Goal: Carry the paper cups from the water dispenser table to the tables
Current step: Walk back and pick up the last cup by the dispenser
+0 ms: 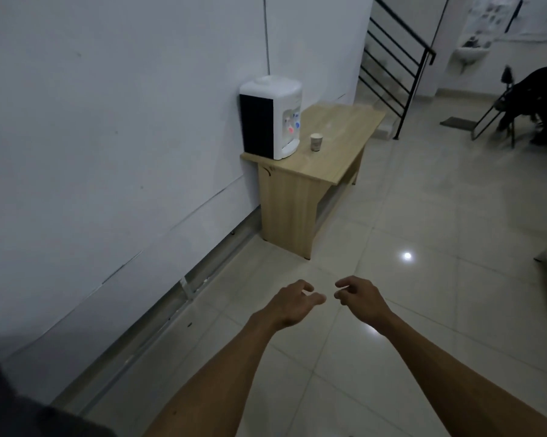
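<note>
One small white paper cup (315, 142) stands upright on the light wooden surface (338, 152) beside the white water dispenser (273, 118), well ahead of both hands; left (292, 302) and right (359, 298) are empty, fingers loosely curled, about equally near.

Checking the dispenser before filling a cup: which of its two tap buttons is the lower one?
The red button is lower on the water dispenser; the blue one sits slightly higher, toward the paper cup.

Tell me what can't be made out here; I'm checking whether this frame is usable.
Head view:
- Paper cup: too small to tell whether it holds water.
- Dispenser: tap labels blurred.
- Seated person: cut off by the right edge, dark.
- Destination tables: not in view.
- Both hands are empty.
</note>
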